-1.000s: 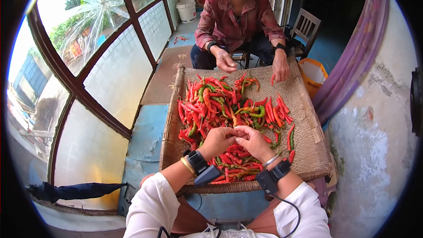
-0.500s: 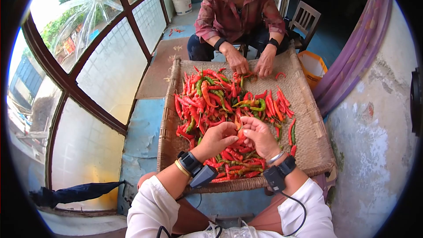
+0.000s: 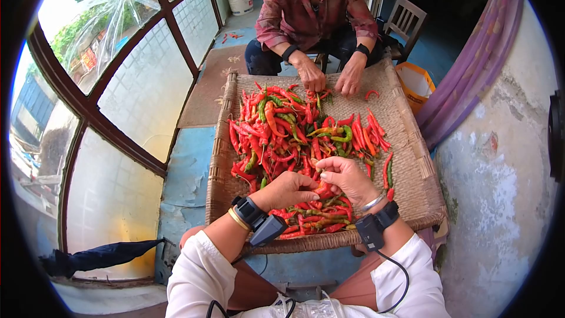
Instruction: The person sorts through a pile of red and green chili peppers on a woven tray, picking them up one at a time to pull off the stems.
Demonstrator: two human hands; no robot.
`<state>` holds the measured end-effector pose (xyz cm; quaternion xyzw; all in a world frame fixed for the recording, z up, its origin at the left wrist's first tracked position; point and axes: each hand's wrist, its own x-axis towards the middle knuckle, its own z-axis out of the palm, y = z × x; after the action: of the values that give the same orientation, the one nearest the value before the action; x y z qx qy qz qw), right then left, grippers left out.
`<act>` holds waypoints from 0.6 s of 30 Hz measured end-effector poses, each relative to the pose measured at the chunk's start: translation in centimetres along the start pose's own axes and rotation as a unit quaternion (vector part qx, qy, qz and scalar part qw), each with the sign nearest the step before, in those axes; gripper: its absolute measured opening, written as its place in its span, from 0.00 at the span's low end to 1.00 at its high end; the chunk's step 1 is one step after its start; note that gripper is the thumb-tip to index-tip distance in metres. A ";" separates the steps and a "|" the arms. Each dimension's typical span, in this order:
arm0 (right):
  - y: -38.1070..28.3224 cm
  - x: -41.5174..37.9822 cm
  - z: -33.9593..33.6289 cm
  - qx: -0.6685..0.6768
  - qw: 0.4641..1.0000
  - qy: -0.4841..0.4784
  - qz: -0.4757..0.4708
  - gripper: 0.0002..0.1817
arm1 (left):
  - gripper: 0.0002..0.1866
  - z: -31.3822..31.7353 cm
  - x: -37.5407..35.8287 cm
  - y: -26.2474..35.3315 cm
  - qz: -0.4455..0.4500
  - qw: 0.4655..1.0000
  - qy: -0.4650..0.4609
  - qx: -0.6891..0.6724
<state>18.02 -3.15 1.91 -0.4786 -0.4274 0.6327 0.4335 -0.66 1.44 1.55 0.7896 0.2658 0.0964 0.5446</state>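
Both of my hands meet over the near part of a heap of red and green chili peppers (image 3: 276, 121) on a woven tray (image 3: 406, 159). My left hand (image 3: 288, 191) is closed, thumb and fingers pinching the near side of a red chili pepper (image 3: 323, 190). My right hand (image 3: 348, 180) curls around the other side of that pepper, with thumb and forefinger pressed together above it. The fingers partly hide the pepper. Below my hands lie more loose peppers (image 3: 318, 221), close to the tray's near edge.
Across the tray sits a person (image 3: 321, 12) with both hands at the heap's far edge. A yellow-rimmed container (image 3: 415, 85) and a wooden chair (image 3: 406, 26) stand at the far right. Windows line the left, above a dark folded umbrella (image 3: 109, 257). A white bucket (image 3: 239, 0) stands behind.
My left hand has come lower, onto the side of the red pepper. My right hand has shifted slightly, and the other person's hands have moved a little apart from each other.
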 end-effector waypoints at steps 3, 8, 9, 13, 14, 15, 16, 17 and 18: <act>-1.1 -0.1 -1.2 0.015 0.999 0.036 -0.006 0.11 | 0.10 0.1 0.2 -1.1 0.038 0.995 0.091 -0.002; -1.3 -0.1 -5.1 0.112 0.982 0.140 -0.066 0.11 | 0.07 -2.5 0.1 -2.5 0.036 0.948 0.314 0.015; -0.8 0.2 -6.2 0.181 0.953 0.204 -0.132 0.16 | 0.08 -3.3 0.2 -3.5 0.074 0.927 0.360 0.077; -1.5 0.4 -4.9 0.285 0.857 0.382 -0.193 0.30 | 0.12 -5.8 -0.6 -4.8 0.022 0.859 0.445 0.253; -0.4 0.6 -5.6 0.285 0.873 0.355 -0.175 0.35 | 0.15 -5.9 -0.7 -4.9 -0.020 0.862 0.431 0.268; -0.3 0.5 -5.4 0.286 0.873 0.355 -0.176 0.35 | 0.17 -6.0 -0.8 -5.0 -0.061 0.862 0.416 0.282; -0.2 0.5 -5.1 0.287 0.893 0.314 -0.146 0.32 | 0.25 -5.8 -0.8 -5.0 -0.082 0.877 0.408 0.241; 0.0 0.5 -4.9 0.288 0.911 0.272 -0.116 0.30 | 0.25 -5.6 -0.7 -4.8 -0.082 0.877 0.408 0.242; 0.7 0.6 -5.4 0.296 0.927 0.209 -0.097 0.30 | 0.28 -5.4 -0.7 -4.5 -0.089 0.872 0.423 0.230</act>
<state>23.04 -2.06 0.17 -0.4060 -0.1646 0.5709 0.6944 -5.03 6.66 -0.35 0.7491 0.5548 0.3084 0.1897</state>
